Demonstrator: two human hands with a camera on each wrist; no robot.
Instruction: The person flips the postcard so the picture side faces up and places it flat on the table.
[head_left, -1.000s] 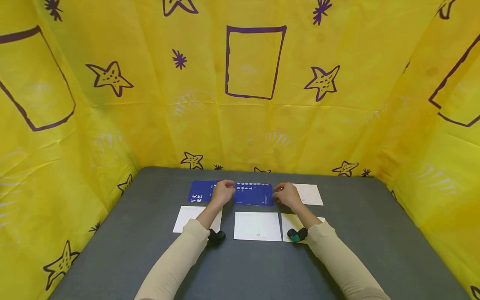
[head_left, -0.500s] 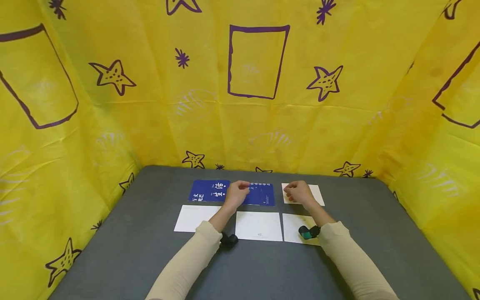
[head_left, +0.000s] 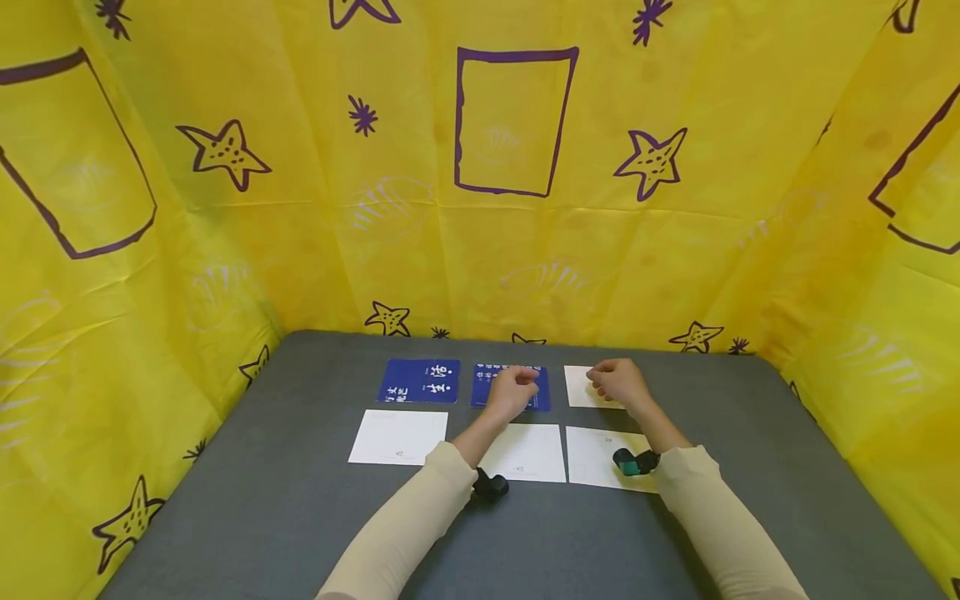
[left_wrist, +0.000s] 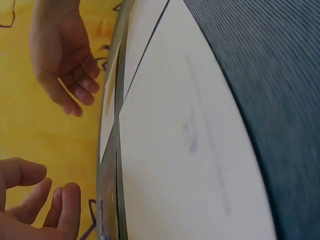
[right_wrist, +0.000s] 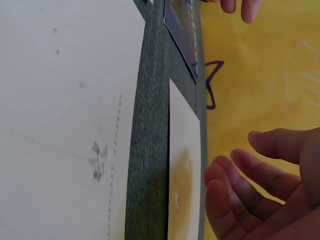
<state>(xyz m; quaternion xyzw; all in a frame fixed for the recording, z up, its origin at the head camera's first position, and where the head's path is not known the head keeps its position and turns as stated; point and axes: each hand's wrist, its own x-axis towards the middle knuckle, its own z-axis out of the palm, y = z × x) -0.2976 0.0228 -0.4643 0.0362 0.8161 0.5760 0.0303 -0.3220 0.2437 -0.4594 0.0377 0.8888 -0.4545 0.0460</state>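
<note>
My left hand (head_left: 512,392) is over the middle blue postcard (head_left: 483,390) in the back row and covers part of it. Its fingers are loosely bent around nothing; in the left wrist view a gap shows between thumb and fingers (left_wrist: 71,212). My right hand (head_left: 622,385) hovers by the back right white card (head_left: 579,390), partly hiding it. The right wrist view shows that hand's relaxed fingers (right_wrist: 245,190) apart from the card's surface (right_wrist: 182,150), with nothing held. Another blue postcard (head_left: 408,382) with white lettering lies at the back left.
Three white cards make the front row: a left card (head_left: 393,436), a middle card (head_left: 534,457) under my left forearm, and a right card (head_left: 588,452) under my right wrist. All lie on a grey table (head_left: 247,500). Yellow patterned cloth (head_left: 315,250) encloses the back and sides.
Both hands have moved to the right over the back row, the left one farther. The left blue postcard and the front left white card are now uncovered. The cards stay in two rows.
</note>
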